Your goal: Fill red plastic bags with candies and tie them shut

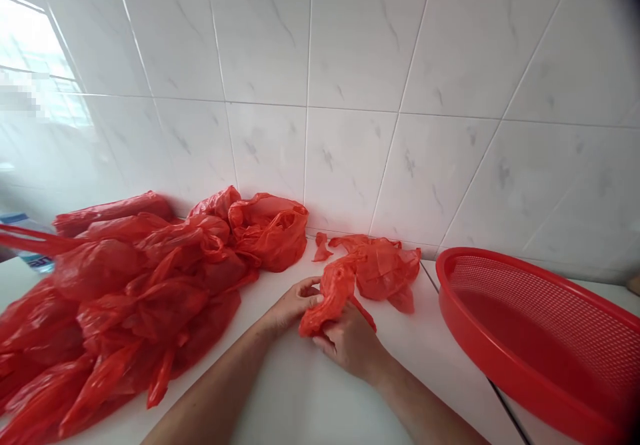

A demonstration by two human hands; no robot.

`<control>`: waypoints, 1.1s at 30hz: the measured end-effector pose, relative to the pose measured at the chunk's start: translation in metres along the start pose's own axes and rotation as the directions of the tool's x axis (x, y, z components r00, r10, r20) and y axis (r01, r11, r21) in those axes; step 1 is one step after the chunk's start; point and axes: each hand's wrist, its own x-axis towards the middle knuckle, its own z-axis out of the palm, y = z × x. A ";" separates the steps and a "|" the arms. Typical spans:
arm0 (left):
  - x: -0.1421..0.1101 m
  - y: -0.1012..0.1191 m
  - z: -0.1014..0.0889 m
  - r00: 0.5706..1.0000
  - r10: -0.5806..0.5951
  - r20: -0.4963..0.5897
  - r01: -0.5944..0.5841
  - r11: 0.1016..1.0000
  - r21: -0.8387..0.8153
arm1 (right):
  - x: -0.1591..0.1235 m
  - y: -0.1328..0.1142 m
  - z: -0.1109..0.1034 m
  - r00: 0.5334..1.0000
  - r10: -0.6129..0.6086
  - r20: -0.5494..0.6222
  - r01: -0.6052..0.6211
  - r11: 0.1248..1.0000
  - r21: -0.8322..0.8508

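Note:
Between my two hands, over the white surface, is a crumpled red plastic bag (pixel 333 298). My left hand (pixel 296 303) grips its left side, thumb and fingers closed on the film. From the right, my right hand (pixel 353 341) is closed on the lower part, its fingers partly hidden by the bag. Just behind, by the wall, lies another flattened red plastic bag (pixel 385 268), with a small torn red scrap (pixel 322 247) to its left.
A large heap of red plastic bags (pixel 150 285) covers the left side. A red mesh basket (pixel 500 351) stands at the right. A bottle with a blue cap (pixel 27 231) is at the far left. The tiled wall (pixel 350 145) rises behind the surface.

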 end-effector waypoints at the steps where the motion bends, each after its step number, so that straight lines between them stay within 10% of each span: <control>1: -0.005 0.002 0.000 0.999 -0.002 0.052 0.004 0.999 -0.044 | 0.000 -0.002 -0.002 1.000 0.009 -0.025 -0.008 0.999 0.040; 7: -0.025 0.005 0.004 0.993 0.090 0.073 -0.070 0.969 -0.237 | -0.006 -0.011 -0.010 0.942 0.291 -0.165 -0.211 0.901 0.378; 13: -0.035 0.005 0.015 0.992 0.125 -0.005 -0.120 0.946 -0.300 | -0.006 -0.015 -0.014 0.752 0.619 0.227 -0.503 0.316 0.805; 18: -0.038 0.008 0.026 0.996 0.085 -0.030 -0.090 0.939 -0.332 | -0.007 -0.024 -0.007 0.668 0.692 0.275 -0.635 0.336 0.696; 24: -0.042 0.005 -0.012 0.958 0.001 -0.287 -0.107 0.929 -0.353 | -0.029 0.004 -0.020 0.474 0.850 0.229 -0.383 -0.035 0.923; 28: -0.056 0.007 -0.042 0.909 -0.040 -0.415 -0.071 0.966 -0.250 | -0.042 0.033 -0.041 0.356 0.917 0.179 -0.284 -0.076 0.956; 33: -0.080 0.034 -0.025 0.864 0.217 -0.454 -0.184 0.976 0.116 | -0.033 0.022 -0.050 0.410 0.886 0.218 -0.228 -0.131 0.965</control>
